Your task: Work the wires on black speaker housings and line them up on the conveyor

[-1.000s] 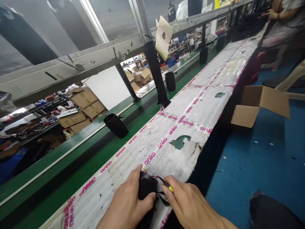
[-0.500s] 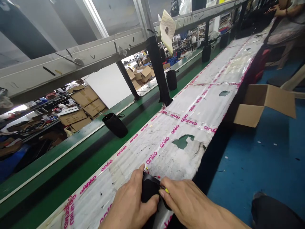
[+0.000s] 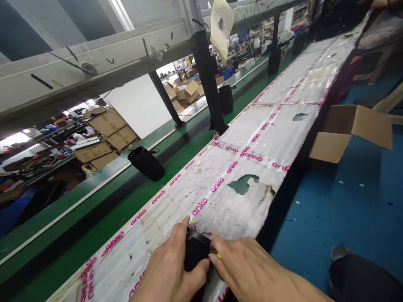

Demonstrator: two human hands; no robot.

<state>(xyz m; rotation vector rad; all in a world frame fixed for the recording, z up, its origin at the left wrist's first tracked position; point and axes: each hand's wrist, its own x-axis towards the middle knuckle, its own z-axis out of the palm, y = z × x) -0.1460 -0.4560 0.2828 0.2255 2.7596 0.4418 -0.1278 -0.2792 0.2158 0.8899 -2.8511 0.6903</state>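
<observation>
A black fabric-covered cylinder (image 3: 195, 251) is held low in front of me, over the near end of the white bench cover. Thin red wires (image 3: 201, 230) with small yellow and red ends stick out past its far rim. My left hand (image 3: 176, 260) wraps its left side, with the thumb across the front. My right hand (image 3: 239, 262) is closed at the right side of the rim, its thumb and forefinger pinched together. A small yellow piece (image 3: 219, 256) shows at those fingertips; what it belongs to is hidden. The cylinder's lower part is out of sight.
Similar black cylinders (image 3: 146, 163) with loops stand on the green conveyor (image 3: 103, 214) along the left. A dark post (image 3: 208, 79) rises beside the taped white cover (image 3: 176, 201), which has torn holes. An open cardboard box (image 3: 330, 147) is at the right. Part of a person shows far right.
The view has shifted slightly. Both hands keep their hold on the black cylinder, with hardly any change in their grip.
</observation>
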